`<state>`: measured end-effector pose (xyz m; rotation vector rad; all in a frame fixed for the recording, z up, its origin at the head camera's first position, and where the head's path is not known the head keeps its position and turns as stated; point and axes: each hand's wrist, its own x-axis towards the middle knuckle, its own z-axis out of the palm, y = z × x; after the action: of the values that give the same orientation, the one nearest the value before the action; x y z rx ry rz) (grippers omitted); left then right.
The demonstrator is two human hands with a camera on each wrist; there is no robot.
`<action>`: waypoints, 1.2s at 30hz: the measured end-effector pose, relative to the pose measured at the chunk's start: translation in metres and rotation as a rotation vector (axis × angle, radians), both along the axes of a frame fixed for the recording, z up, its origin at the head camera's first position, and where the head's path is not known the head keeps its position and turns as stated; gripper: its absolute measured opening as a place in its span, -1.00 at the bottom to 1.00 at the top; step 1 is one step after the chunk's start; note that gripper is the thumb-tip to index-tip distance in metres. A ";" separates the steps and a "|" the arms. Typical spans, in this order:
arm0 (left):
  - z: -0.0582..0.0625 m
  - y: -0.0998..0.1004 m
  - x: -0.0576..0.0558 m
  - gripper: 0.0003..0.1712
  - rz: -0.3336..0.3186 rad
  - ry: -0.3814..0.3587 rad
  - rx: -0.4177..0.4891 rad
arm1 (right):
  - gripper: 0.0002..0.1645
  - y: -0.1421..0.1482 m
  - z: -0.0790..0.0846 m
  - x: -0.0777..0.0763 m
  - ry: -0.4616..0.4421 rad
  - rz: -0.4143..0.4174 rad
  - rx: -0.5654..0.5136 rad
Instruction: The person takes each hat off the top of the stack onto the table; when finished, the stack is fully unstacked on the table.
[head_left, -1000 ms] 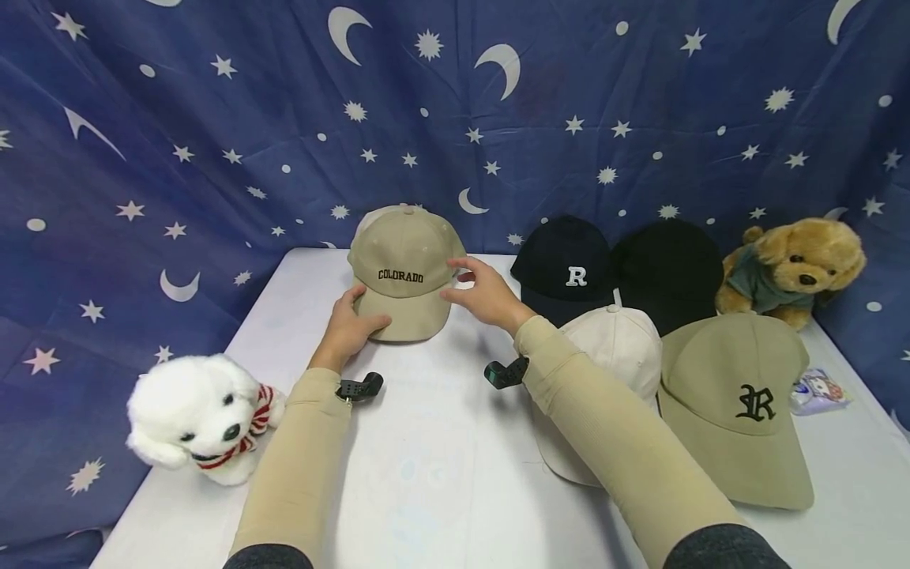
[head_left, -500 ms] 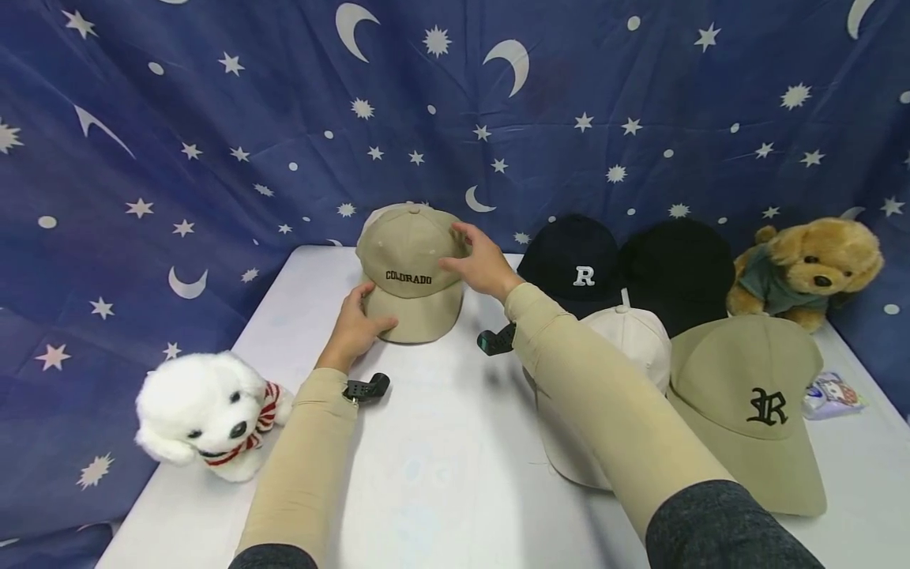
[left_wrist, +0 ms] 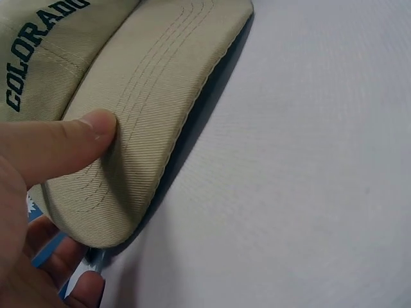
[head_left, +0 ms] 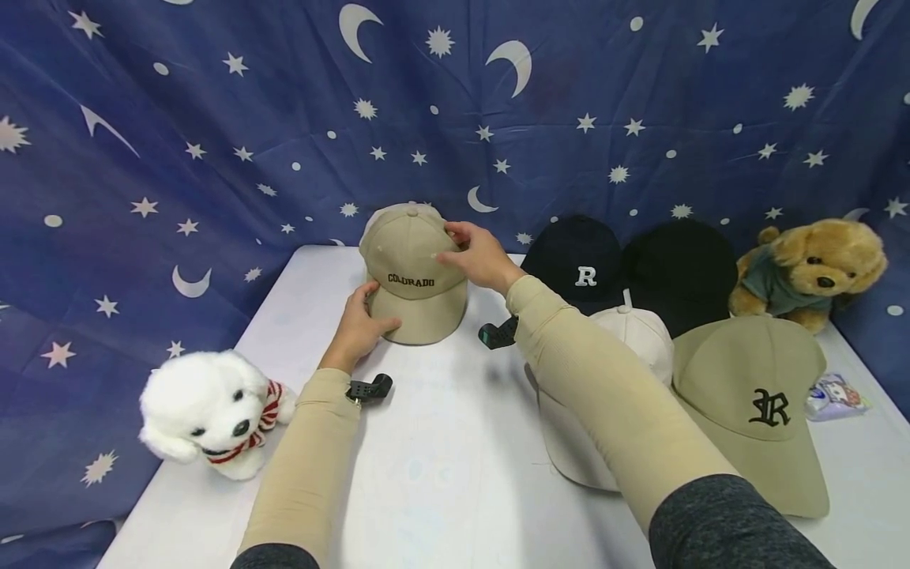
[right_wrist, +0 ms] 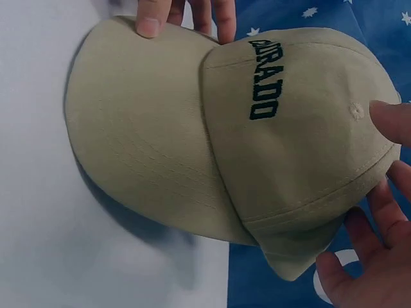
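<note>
A beige baseball cap lettered COLORADO (head_left: 410, 249) sits at the back left of the table, its brim facing me. My left hand (head_left: 355, 328) pinches the left side of the brim, thumb on top; in the left wrist view the brim's front edge (left_wrist: 173, 138) stands a little off the tabletop. On the crown's right side, my right hand (head_left: 479, 257) holds on with thumb and curved fingers, as the right wrist view of the crown (right_wrist: 308, 128) also shows. Behind this cap a paler cap (head_left: 380, 212) peeks out, mostly hidden.
To the right are a navy R cap (head_left: 569, 253), a black cap (head_left: 678, 269), a cream cap (head_left: 629, 336) and a larger khaki cap (head_left: 753, 379). A brown plush dog (head_left: 821, 269), small purple packet (head_left: 837, 397) and white plush dog (head_left: 195, 403) flank them.
My right hand has moved up from the lower right of the crown to its upper right side. The left hand keeps its place on the brim. The view has shifted slightly.
</note>
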<state>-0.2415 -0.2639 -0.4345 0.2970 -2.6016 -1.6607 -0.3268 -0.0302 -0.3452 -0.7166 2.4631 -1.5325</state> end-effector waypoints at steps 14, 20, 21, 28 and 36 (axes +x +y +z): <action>0.000 0.008 0.005 0.02 -0.024 -0.017 -0.019 | -0.54 0.010 0.008 0.005 0.019 0.010 -0.060; 0.003 0.012 0.010 -0.02 -0.037 -0.009 -0.050 | -0.56 0.015 0.017 0.008 0.050 0.025 -0.033; 0.003 0.012 0.010 -0.02 -0.042 -0.009 -0.055 | -0.56 0.015 0.018 0.008 0.053 0.023 -0.027; 0.006 0.016 0.019 -0.03 -0.075 -0.040 -0.096 | -0.61 0.023 0.023 0.014 0.072 0.024 0.004; 0.022 0.019 0.035 -0.04 -0.132 -0.051 -0.113 | -0.63 0.037 0.035 0.020 0.069 0.068 0.047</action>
<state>-0.2065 -0.2444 -0.4125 0.1679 -2.7958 -1.5544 -0.3068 0.0069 -0.3102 -0.8503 2.4871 -1.4446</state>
